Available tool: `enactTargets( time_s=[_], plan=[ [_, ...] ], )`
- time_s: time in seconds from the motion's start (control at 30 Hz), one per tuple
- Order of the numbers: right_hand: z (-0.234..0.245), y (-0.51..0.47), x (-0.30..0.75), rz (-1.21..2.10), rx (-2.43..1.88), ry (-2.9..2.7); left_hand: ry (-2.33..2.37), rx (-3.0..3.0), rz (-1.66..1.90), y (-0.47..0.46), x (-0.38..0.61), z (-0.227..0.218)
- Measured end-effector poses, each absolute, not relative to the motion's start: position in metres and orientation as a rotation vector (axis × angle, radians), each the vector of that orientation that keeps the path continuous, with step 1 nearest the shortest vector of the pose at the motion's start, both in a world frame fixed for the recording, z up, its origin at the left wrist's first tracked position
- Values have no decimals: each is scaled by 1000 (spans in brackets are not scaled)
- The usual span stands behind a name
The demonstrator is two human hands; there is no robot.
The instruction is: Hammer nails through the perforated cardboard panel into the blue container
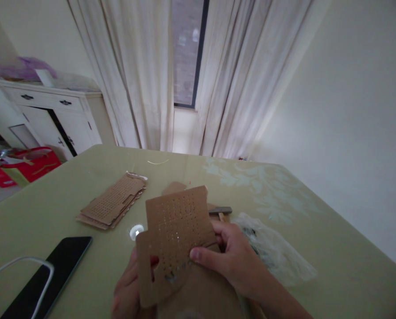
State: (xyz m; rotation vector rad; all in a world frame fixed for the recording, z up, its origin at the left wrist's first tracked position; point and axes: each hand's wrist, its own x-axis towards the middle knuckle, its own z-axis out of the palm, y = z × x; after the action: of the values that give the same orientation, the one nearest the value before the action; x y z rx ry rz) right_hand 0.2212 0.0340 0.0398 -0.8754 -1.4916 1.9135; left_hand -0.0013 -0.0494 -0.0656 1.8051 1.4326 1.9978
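A brown cardboard piece (178,221), punched with rows of small holes, is tilted up over the near part of the table between my hands. Small bright glints show in some holes. My right hand (234,257) pinches its right edge, thumb on the front and fingers behind. My left hand (128,285) grips the left side from behind; a fingertip shows through the slot, and most of its fingers are hidden. Below the punched piece is a plain brown surface (201,292), perhaps more cardboard; I cannot tell whether the two are joined.
Punched cardboard pieces (113,201) lie stacked at left on the table (118,161). Nearer is a dark flat device (58,266) under a white cable (48,263). A white round object (136,232), a grey flat tool (221,210) and a clear plastic bag (281,257) surround my hands.
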Motion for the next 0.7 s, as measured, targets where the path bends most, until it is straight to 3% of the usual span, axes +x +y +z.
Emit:
enactTargets(
  time_s=[0.17,0.27,0.43,0.7],
  plan=[
    [48,43,229,1711,-990,-1476,1628,1659,1677,-41,2,-57],
    [54,42,231,1625,-1008,-1496,1797,1616,1799,-44,-2,-55],
    [57,25,225,1630,-983,-1590,1633,2349,1806,-51,-12,-42],
    [60,14,221,1502,-1009,-1738,1416,2438,1871,-52,-9,-26]
  ],
)
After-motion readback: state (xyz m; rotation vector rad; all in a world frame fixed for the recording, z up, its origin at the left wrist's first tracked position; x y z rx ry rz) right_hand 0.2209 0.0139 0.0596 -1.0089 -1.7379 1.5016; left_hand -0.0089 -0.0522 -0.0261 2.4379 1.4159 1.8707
